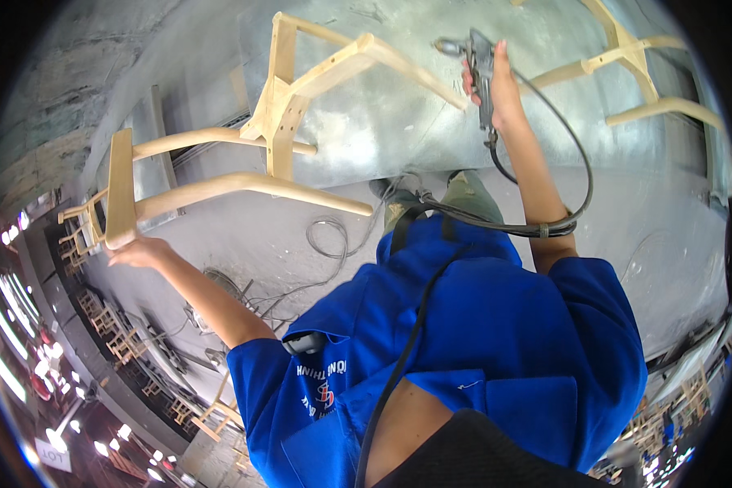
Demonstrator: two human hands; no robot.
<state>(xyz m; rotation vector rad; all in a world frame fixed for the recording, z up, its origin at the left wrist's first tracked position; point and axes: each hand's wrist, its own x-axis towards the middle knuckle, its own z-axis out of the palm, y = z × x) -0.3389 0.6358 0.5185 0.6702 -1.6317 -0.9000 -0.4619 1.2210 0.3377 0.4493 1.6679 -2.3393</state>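
My left hand (141,251) is at the left, fingers closed around the near end of a pale wooden chair frame (122,183). The frame stands with its curved legs reaching right and its joined, crossing pieces rising over the metal-topped table. Over that table my right hand (500,85) grips a dark grey power tool (481,77) by its body. Its brass-coloured nose points left, apart from the chair frame. A black hose or cord (581,163) runs from the tool's lower end, loops to the right and passes by my forearm.
A grey metal-topped table (382,106) lies ahead. Another wooden chair frame (626,53) is on its far right. Thin cables (333,236) coil on the floor near my feet. Several more wooden frames (110,325) stand along the left, with others at the lower right.
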